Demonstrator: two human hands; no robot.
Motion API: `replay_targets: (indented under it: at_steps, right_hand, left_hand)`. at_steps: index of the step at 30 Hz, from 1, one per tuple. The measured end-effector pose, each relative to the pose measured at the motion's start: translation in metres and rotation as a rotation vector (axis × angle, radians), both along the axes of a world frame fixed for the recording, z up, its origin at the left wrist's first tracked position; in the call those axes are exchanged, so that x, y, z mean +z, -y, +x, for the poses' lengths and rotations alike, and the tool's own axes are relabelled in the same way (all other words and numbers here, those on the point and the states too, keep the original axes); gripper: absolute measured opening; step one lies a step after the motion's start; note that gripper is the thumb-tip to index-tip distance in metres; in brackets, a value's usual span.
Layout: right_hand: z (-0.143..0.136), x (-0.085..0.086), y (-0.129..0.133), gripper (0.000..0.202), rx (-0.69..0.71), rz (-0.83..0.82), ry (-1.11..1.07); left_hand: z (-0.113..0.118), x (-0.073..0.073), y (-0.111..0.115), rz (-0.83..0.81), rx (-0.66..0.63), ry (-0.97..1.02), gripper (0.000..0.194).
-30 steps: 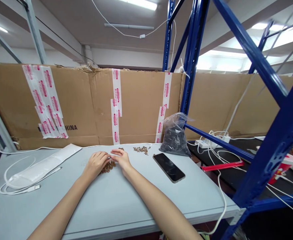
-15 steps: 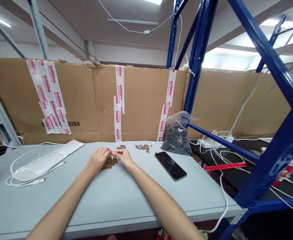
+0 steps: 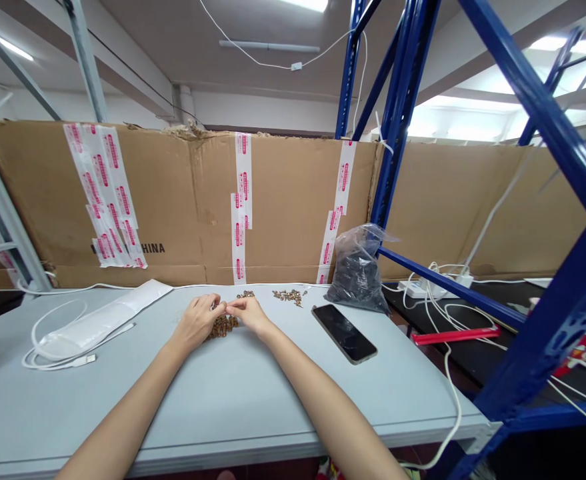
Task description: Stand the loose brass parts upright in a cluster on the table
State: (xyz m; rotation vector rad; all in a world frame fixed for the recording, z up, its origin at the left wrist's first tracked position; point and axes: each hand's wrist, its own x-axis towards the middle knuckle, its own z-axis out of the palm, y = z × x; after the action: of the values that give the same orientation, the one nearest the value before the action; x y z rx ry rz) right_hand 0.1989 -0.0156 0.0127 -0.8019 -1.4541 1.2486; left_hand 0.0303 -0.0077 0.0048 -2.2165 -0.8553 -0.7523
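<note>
My left hand and my right hand meet at the fingertips over a pile of small brass-coloured parts on the grey table. Both hands have their fingers pinched together. Whatever sits between the fingertips is too small to name. Just behind my right hand lies a small cluster of similar parts. Farther right, another loose group of small metal parts is spread near the back of the table.
A phone lies right of my hands, with a clear bag of dark material behind it. White packaging and a cable are at the left. Cardboard lines the back; a blue frame stands right.
The whole view has shifted slightly, so things appear a little farther right. My hands remain together over the pile, with only a small change in the left fingers.
</note>
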Motion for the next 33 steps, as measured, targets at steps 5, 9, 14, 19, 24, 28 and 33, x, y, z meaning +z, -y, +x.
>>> replay_targets:
  at_steps: [5, 9, 14, 19, 24, 28, 33]
  right_hand:
    - [0.0020, -0.0018, 0.0001, 0.029, 0.015, 0.003, 0.015]
    - [0.0056, -0.0023, -0.0002, 0.031, -0.002, -0.003, 0.000]
    - [0.0062, -0.0001, 0.0012, 0.033, -0.004, -0.014, -0.026]
    - [0.0057, 0.0000, 0.0016, 0.035, 0.037, -0.012, -0.006]
    - [0.0073, -0.0036, -0.0020, 0.035, 0.018, 0.002, 0.001]
    - [0.0079, -0.0059, -0.0047, 0.036, 0.020, -0.003, -0.029]
    - [0.0074, -0.0066, -0.0056, 0.035, 0.011, -0.006, -0.008]
  left_hand:
    - [-0.0016, 0.0016, 0.0010, 0.004, -0.020, 0.030, 0.023]
    - [-0.0027, -0.0001, -0.0008, -0.005, -0.067, -0.010, 0.026]
    - [-0.0028, -0.0025, -0.0008, -0.003, -0.061, -0.011, 0.028]
    - [-0.0023, -0.0015, -0.0015, 0.025, -0.045, 0.001, 0.026]
    - [0.0004, 0.0003, -0.0018, 0.038, -0.050, -0.011, 0.018]
    - [0.0016, -0.0020, -0.0018, 0.047, -0.088, -0.028, 0.023]
    - [-0.0006, -0.0020, -0.0009, 0.084, -0.089, -0.038, 0.029]
